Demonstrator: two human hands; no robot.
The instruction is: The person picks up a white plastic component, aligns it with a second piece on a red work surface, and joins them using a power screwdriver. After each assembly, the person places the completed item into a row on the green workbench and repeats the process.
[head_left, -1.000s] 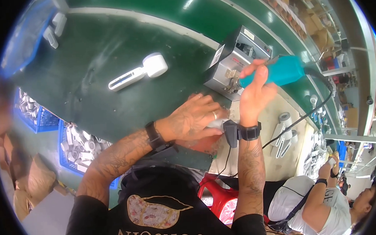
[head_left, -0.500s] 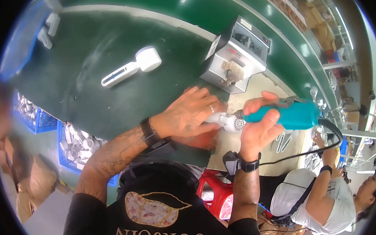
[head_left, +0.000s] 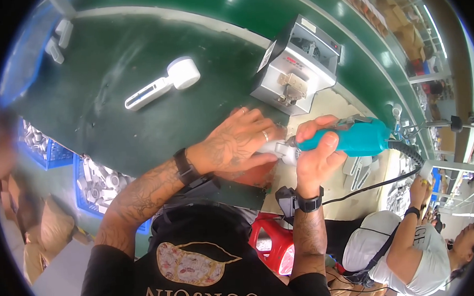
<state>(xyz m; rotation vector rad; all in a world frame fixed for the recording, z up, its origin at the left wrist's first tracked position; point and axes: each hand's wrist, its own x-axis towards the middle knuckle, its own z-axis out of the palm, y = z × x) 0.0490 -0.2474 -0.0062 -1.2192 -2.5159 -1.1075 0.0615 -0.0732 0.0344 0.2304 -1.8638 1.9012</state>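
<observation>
My left hand (head_left: 234, 140), fingers curled, grips a white plastic part (head_left: 285, 151) low over the table. The palm and fingers cover much of the part, so its full shape is hidden. My right hand (head_left: 320, 157) is wrapped around a teal corded power tool (head_left: 362, 137), which lies nearly level. Its grey nose points left and meets, or almost meets, the part's right end; contact cannot be made out. Farther left on the green table lies a white handled device (head_left: 184, 73) with a round head and a long slotted handle.
Behind my hands stands a grey metal machine (head_left: 297, 64). Blue baskets (head_left: 84, 196) of white parts sit at lower left. A red container (head_left: 280, 253) is by my body. At right, a co-worker (head_left: 397, 241) bends near slim grey pieces (head_left: 360, 168) and a black cable (head_left: 378, 182).
The power tool has shifted slightly left and up with my right hand, and its nose sits nearer the white part. The part's perforated end now shows less. My left hand has barely moved.
</observation>
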